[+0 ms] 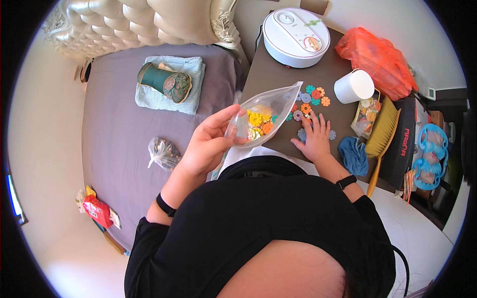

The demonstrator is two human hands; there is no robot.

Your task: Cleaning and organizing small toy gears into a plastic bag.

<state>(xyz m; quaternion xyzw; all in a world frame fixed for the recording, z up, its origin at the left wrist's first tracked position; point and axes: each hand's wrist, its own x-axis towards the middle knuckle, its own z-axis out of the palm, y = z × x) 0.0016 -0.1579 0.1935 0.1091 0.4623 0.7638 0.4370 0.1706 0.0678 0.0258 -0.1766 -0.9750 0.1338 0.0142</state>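
My left hand (pixel 210 138) grips the left edge of a clear plastic bag (pixel 281 98) between thumb and fingers. The bag's mouth gapes toward the right, and inside it lie several yellow, orange and white flower-shaped plastic discs (pixel 255 119). On the brown tabletop, my right hand (pixel 316 138) rests with its fingers apart, palm down, and partly covers some loose discs. More loose discs (pixel 306 97) in blue, green, orange and red are scattered just beyond its fingertips. Whether any disc sits beneath the palm is hidden.
Around the brown table (pixel 257 74) stand a round white appliance (pixel 296 37), a white cup (pixel 354 86), a red plastic bag (pixel 376 61), a packet of discs (pixel 367 115), a blue cloth (pixel 353 155) and a yellow-bristled brush (pixel 384 128). Left is a bed (pixel 115 149) with a tied bag (pixel 164 153).
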